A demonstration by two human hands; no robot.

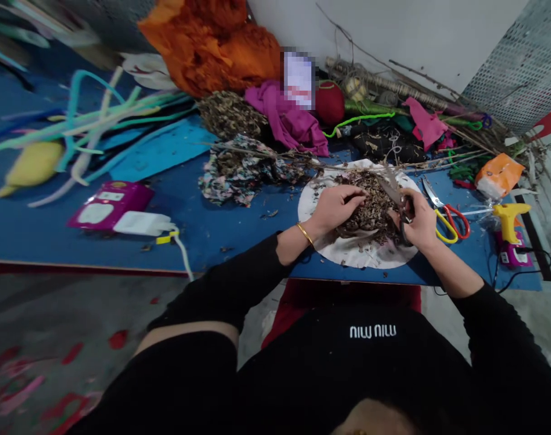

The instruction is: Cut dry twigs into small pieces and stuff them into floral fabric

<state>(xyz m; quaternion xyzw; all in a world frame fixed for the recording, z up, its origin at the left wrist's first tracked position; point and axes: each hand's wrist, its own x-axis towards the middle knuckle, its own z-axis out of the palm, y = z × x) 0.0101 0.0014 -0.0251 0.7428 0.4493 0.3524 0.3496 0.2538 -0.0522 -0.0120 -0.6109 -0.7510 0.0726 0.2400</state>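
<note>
A round white cloth [312, 202] lies near the table's front edge, with a heap of dried brown plant bits [370, 208] over its middle. My right hand [419, 222] is closed around the dark handles of a pair of scissors [390, 188]; the blades point up and left over the heap. At the heap's left side is my left hand [336, 208], its fingers drawn together against the bits. What they pinch, if anything, is hidden. Just right of the cloth lies a second pair of scissors [448, 220] with red and yellow handles.
A yellow glue gun [511, 219] and an orange packet [499, 176] are at the right. Behind the cloth are twigs [438, 166], purple fabric [288, 118] and orange fabric [212, 48]. Leftward lie a purple power socket [112, 205] with a white plug [142, 223] and pale foam strips [107, 115].
</note>
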